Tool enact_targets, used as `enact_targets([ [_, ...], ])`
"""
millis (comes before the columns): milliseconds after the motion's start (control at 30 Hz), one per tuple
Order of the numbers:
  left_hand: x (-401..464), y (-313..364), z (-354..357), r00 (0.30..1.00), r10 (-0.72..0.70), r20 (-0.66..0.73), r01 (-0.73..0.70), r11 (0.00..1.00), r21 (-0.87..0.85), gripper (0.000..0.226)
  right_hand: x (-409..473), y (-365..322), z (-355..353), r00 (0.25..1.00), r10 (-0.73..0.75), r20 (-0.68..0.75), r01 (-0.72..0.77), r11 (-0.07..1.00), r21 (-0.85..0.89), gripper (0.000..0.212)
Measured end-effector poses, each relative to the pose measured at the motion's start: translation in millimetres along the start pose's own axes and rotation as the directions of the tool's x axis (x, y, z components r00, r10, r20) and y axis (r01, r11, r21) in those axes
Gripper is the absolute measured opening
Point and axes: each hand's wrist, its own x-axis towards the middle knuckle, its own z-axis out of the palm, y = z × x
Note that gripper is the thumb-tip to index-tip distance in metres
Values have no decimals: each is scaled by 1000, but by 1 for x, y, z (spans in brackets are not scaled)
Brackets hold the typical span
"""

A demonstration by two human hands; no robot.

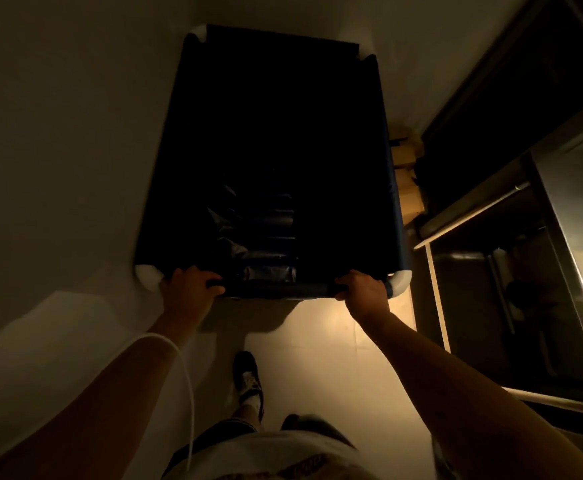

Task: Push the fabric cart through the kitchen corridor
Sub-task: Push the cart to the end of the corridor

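We grip the cart's near rail with both hands: left hand (187, 289) closed on it by the left corner, right hand (364, 289) closed by the right corner, about level. The cart (272, 150) lies straight ahead, long axis running away from us. Dark fabric, white corner joints. Boxes (408, 188) just beside its right side.

No text, label, brand, number or sign can be read anywhere here.
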Motion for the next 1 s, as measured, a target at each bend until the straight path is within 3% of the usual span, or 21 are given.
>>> enact_targets([
  [267,52,18,-22,1000,11,20,-11,1000,-25,31,49,-11,-19,998,44,-45,-40,995,88,34],
  [533,93,35,-39,1000,20,8,-20,999,24,31,99,-8,-38,1000,12,-17,-12,999,36,32],
  [1000,186,70,-64,998,-33,-55,33,999,-3,28,198,6,-70,992,-125,-21,125,992,-9,29],
])
